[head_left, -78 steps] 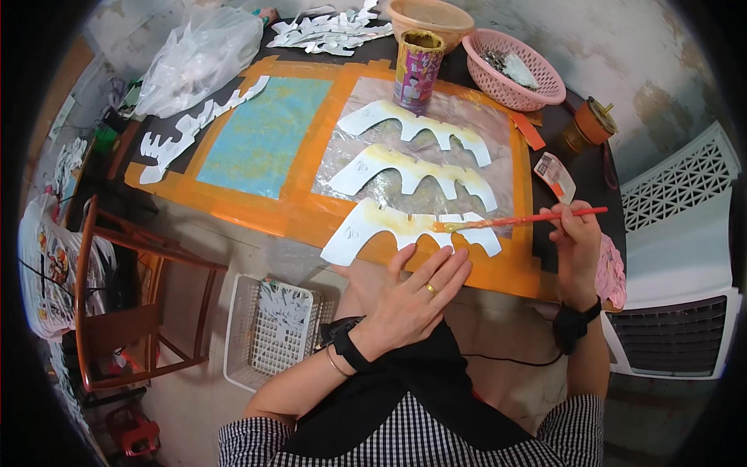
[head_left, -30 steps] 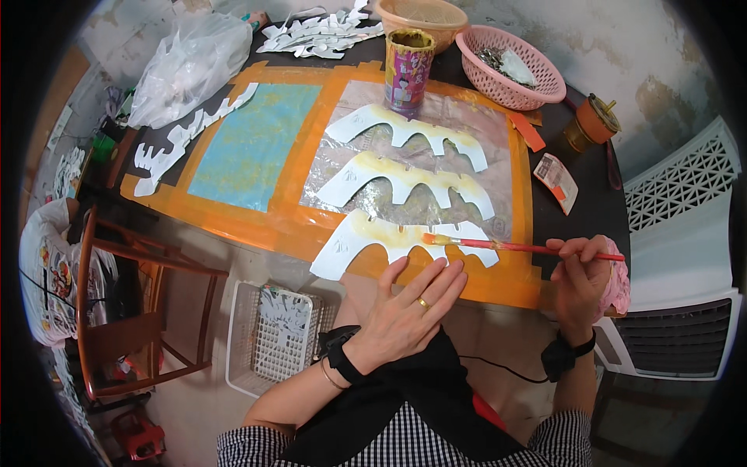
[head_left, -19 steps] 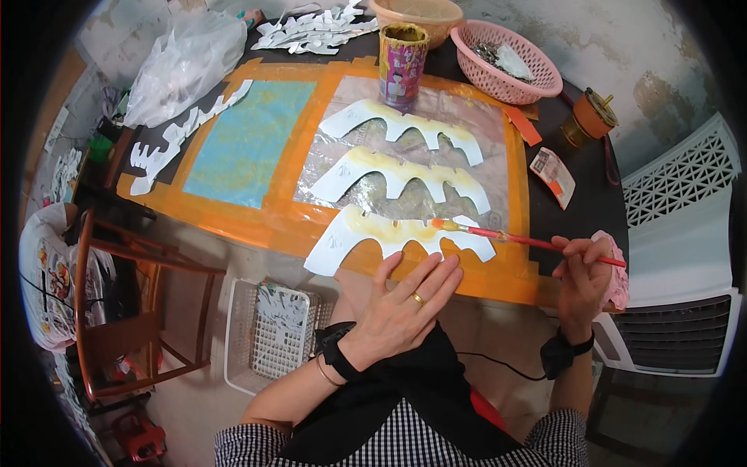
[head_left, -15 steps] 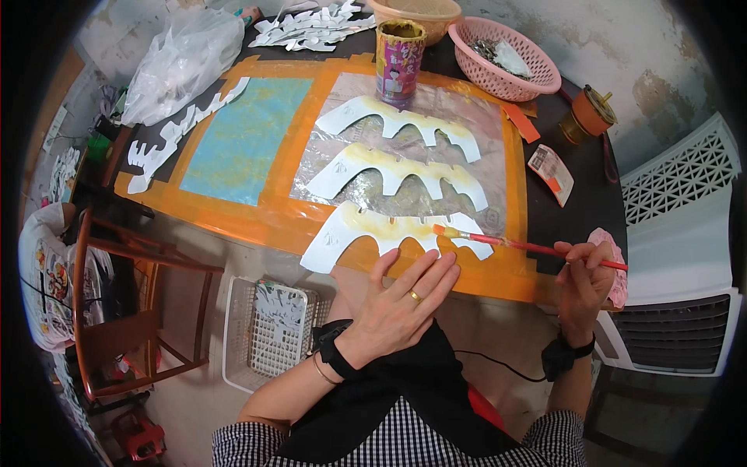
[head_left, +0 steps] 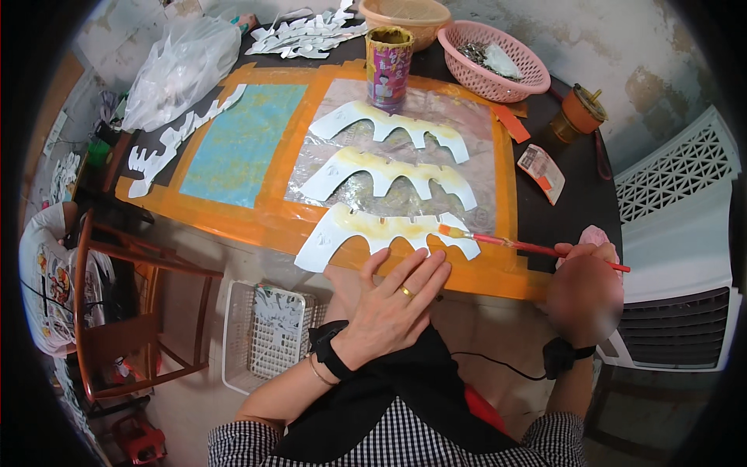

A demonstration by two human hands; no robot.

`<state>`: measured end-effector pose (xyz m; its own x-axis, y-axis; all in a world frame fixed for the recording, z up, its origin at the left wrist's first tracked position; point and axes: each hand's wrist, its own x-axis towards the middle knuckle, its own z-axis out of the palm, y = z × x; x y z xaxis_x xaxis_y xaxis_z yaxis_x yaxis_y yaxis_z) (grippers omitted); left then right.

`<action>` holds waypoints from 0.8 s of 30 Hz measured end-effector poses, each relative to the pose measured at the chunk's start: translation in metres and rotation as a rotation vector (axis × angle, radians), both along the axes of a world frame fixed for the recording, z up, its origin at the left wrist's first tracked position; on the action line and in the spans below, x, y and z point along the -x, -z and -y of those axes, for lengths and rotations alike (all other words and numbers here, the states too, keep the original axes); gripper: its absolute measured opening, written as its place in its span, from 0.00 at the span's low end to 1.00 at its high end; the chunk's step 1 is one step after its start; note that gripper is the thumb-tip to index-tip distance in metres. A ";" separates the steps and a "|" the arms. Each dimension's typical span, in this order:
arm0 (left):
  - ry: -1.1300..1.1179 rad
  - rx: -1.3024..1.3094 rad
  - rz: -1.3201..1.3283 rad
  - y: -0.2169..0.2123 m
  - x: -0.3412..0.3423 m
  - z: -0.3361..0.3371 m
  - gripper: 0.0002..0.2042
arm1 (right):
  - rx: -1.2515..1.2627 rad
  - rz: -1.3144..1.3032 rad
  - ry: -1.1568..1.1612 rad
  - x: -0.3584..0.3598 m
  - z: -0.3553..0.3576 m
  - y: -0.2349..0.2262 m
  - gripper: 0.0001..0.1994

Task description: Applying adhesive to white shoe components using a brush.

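Three white arched cutouts with yellowish smears along their upper edges lie in rows on the table: the far cutout [head_left: 333,121], the middle cutout [head_left: 327,179] and the near cutout [head_left: 319,240]. My left hand [head_left: 381,315] is open, its stretched fingertips resting at the near cutout's lower edge. A slim red paintbrush [head_left: 517,245] is held in my right hand [head_left: 583,284], which is partly blurred. Its orange bristles touch the near cutout toward its right end. Behind the far cutout stands a purple can [head_left: 389,74] with a yellow-smeared rim.
Orange tape [head_left: 268,171] frames a blue panel [head_left: 241,144]. At the back are a plastic bag [head_left: 183,70], stacked white cutouts [head_left: 303,37], a peach bowl [head_left: 408,15] and a pink basket [head_left: 498,86]. A jar [head_left: 577,113] stands right; a chair [head_left: 128,276] and white crate [head_left: 233,335] are left.
The brush tip has moved a little to the right along the near cutout. My left hand stays at its lower edge. The whole view has shifted slightly.
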<state>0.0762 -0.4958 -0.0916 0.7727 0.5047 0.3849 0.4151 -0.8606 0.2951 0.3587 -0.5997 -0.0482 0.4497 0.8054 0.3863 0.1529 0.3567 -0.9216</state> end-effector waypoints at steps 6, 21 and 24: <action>-0.032 0.032 0.029 -0.013 -0.012 0.004 0.39 | -0.022 0.061 -0.029 -0.007 0.002 0.000 0.10; -0.021 -0.121 0.030 0.008 -0.019 -0.008 0.36 | -0.457 0.326 0.273 -0.033 -0.021 -0.073 0.06; -0.044 -0.164 -0.005 0.006 -0.019 -0.004 0.34 | -0.424 0.281 0.242 -0.025 -0.075 -0.117 0.06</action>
<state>0.0953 -0.4913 -0.0980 0.7532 0.4689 0.4614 0.4549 -0.8779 0.1496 0.3841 -0.5244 0.0685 0.4357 0.4401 0.7851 0.4953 0.6111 -0.6174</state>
